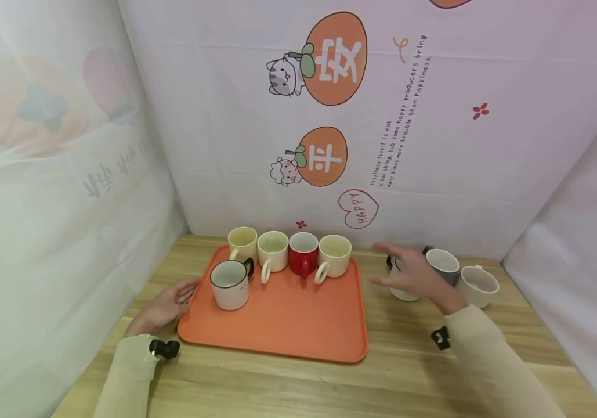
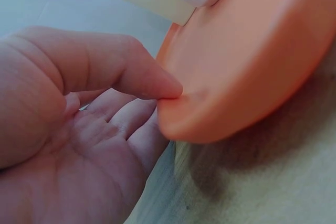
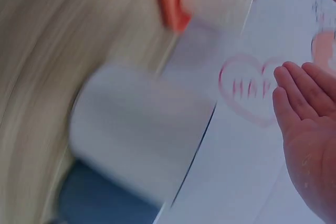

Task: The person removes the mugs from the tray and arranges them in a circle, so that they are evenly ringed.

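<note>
My left hand point(image 1: 166, 305) holds the left rim of the orange tray point(image 1: 298, 319), thumb on top and fingers beneath in the left wrist view. On the tray stand a white black-rimmed mug point(image 1: 230, 287) and a back row with a yellowish mug point(image 1: 243, 242), a red mug point(image 1: 303, 255) and two cream mugs point(image 1: 273, 251). My right hand point(image 1: 415, 273), fingers spread and holding nothing, is over a white mug point(image 1: 404, 294) right of the tray and partly hides it. In the right wrist view the fingers are straight beside that blurred mug point(image 3: 142, 129).
Right of my right hand stand a dark grey mug point(image 1: 442, 264) and a white mug point(image 1: 478, 285) on the wooden table point(image 1: 256, 386). A printed white cloth point(image 1: 434, 145) hangs behind the table, with more cloth at both sides.
</note>
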Tool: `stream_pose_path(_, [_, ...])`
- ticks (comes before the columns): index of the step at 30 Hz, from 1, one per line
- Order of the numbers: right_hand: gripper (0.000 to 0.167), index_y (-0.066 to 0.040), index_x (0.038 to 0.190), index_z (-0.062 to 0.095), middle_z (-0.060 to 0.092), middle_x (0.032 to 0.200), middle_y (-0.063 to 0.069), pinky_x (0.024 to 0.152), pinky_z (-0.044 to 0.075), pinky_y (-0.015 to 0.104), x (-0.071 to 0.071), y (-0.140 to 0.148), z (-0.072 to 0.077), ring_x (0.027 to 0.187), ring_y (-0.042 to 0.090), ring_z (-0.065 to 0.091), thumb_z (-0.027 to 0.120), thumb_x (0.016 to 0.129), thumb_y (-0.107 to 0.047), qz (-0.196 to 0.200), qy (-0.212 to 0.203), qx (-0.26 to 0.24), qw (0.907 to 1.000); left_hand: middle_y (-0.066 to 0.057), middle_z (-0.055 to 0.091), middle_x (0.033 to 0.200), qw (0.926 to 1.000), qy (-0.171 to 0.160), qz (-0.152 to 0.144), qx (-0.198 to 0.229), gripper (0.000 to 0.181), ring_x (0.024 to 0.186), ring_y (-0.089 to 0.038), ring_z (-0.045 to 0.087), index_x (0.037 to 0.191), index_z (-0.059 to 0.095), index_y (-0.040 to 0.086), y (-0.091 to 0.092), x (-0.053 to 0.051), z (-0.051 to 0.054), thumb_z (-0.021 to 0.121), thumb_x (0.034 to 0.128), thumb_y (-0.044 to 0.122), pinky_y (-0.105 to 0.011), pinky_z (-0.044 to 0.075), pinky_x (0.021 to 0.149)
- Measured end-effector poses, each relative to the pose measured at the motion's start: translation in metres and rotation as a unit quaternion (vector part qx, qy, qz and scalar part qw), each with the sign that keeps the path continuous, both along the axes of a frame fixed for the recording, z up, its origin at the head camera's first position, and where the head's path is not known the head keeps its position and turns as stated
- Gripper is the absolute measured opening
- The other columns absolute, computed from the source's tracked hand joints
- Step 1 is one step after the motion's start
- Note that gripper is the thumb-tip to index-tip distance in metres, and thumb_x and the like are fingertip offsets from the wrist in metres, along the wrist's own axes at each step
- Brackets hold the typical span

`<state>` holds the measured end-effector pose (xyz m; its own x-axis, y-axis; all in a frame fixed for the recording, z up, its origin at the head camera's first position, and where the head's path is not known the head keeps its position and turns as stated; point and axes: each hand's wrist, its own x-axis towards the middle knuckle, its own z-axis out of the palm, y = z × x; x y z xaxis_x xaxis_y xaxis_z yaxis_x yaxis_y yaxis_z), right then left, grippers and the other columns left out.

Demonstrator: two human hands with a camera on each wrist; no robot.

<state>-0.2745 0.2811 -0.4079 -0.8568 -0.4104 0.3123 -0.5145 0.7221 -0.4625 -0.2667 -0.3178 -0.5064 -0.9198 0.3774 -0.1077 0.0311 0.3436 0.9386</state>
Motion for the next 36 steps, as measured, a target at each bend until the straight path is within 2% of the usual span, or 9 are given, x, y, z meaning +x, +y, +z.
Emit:
stream_pose_path(3, [0.079, 0.001, 0.145, 0.061, 0.067, 0.144, 0.018, 0.111, 0.050, 0.059, -0.006, -0.038, -0.006, 0.134, 0.040, 0.063, 0.090, 0.082, -0.035, 0.037, 0.012, 0.000, 0.9993, -0.031, 0.019, 0.172, 1.0000, -0.003, 0.003, -0.002, 0.083, 0.160, -0.051, 0.018, 0.165, 0.020, -0.008, 0.001, 0.000, 0.001, 0.055, 0.0893, -0.014, -0.038, 0.044, 0.120])
stream_pose_path(5, [0.079, 0.000, 0.145, 0.061, 0.068, 0.144, 0.016, 0.111, 0.051, 0.057, -0.007, -0.065, -0.009, 0.132, 0.037, 0.065, 0.090, 0.081, -0.035, 0.051, -0.001, -0.004, 0.9987, -0.031, 0.018, 0.173, 1.0000, -0.004, 0.003, -0.002, 0.083, 0.160, -0.050, 0.018, 0.165, 0.020, -0.007, 0.001, 0.000, 0.001, 0.055, 0.0891, -0.014, -0.040, 0.042, 0.121])
stream_pose_path(10, [0.081, -0.001, 0.147, 0.059, 0.065, 0.147, 0.016, 0.112, 0.052, 0.054, -0.007, -0.131, -0.019, 0.132, 0.034, 0.064, 0.089, 0.082, -0.039, 0.095, -0.048, -0.030, 0.9939, -0.032, 0.019, 0.172, 1.0000, -0.002, 0.002, -0.002, 0.081, 0.160, -0.051, 0.018, 0.165, 0.020, -0.008, 0.001, 0.000, 0.001, 0.053, 0.0912, -0.014, -0.039, 0.043, 0.120])
stream_pose_path(15, [0.086, 0.000, 0.149, 0.057, 0.064, 0.149, 0.014, 0.116, 0.049, 0.052, -0.001, -0.191, -0.029, 0.136, 0.032, 0.061, 0.090, 0.081, -0.041, 0.108, -0.070, -0.054, 0.9903, -0.033, 0.019, 0.172, 1.0000, -0.002, 0.000, 0.008, 0.077, 0.160, -0.052, 0.018, 0.164, 0.019, -0.009, 0.000, 0.001, 0.001, 0.052, 0.0946, -0.014, -0.034, 0.045, 0.119])
stream_pose_path(22, [0.083, -0.005, 0.148, 0.059, 0.065, 0.148, 0.012, 0.111, 0.053, 0.050, 0.006, -0.255, -0.045, 0.133, 0.032, 0.064, 0.090, 0.080, -0.041, 0.078, -0.073, -0.104, 0.9889, -0.035, 0.017, 0.171, 0.9999, 0.002, -0.007, 0.010, 0.079, 0.159, -0.054, 0.015, 0.164, 0.019, -0.010, 0.001, 0.001, 0.002, 0.051, 0.0920, -0.015, -0.015, 0.047, 0.108])
stream_pose_path(26, [0.074, -0.004, 0.135, 0.066, 0.072, 0.129, 0.010, 0.091, 0.057, 0.037, 0.006, -0.282, -0.056, 0.112, 0.032, 0.068, 0.089, 0.081, -0.048, 0.045, -0.046, -0.123, 0.9903, -0.036, 0.017, 0.171, 0.9999, 0.002, -0.006, 0.014, 0.079, 0.158, -0.055, 0.016, 0.164, 0.019, -0.011, 0.002, 0.001, 0.002, 0.051, 0.0911, -0.015, -0.011, 0.046, 0.103])
stream_pose_path(30, [0.065, -0.007, 0.121, 0.069, 0.073, 0.109, 0.006, 0.075, 0.050, 0.024, 0.003, -0.302, -0.068, 0.097, 0.029, 0.066, 0.092, 0.077, -0.050, 0.005, -0.039, -0.160, 0.9863, -0.034, 0.018, 0.171, 0.9999, -0.002, 0.000, 0.014, 0.079, 0.159, -0.053, 0.016, 0.164, 0.020, -0.010, 0.001, 0.000, 0.001, 0.051, 0.0908, -0.016, -0.012, 0.046, 0.104])
stream_pose_path(33, [0.066, -0.009, 0.121, 0.069, 0.074, 0.109, 0.002, 0.076, 0.050, 0.022, 0.004, -0.313, -0.074, 0.096, 0.023, 0.067, 0.094, 0.074, -0.049, -0.027, -0.054, -0.192, 0.9795, -0.033, 0.019, 0.172, 0.9999, -0.004, 0.002, 0.011, 0.080, 0.160, -0.051, 0.017, 0.164, 0.021, -0.009, 0.001, 0.000, -0.001, 0.052, 0.0903, -0.015, -0.014, 0.045, 0.106])
stream_pose_path(36, [0.070, -0.011, 0.124, 0.068, 0.075, 0.115, 0.001, 0.084, 0.056, 0.027, 0.006, -0.324, -0.077, 0.101, 0.019, 0.069, 0.095, 0.073, -0.051, -0.053, -0.056, -0.209, 0.9749, -0.032, 0.020, 0.172, 1.0000, -0.002, 0.003, 0.007, 0.081, 0.160, -0.051, 0.018, 0.164, 0.022, -0.008, 0.001, -0.001, -0.002, 0.053, 0.0898, -0.014, -0.016, 0.045, 0.108])
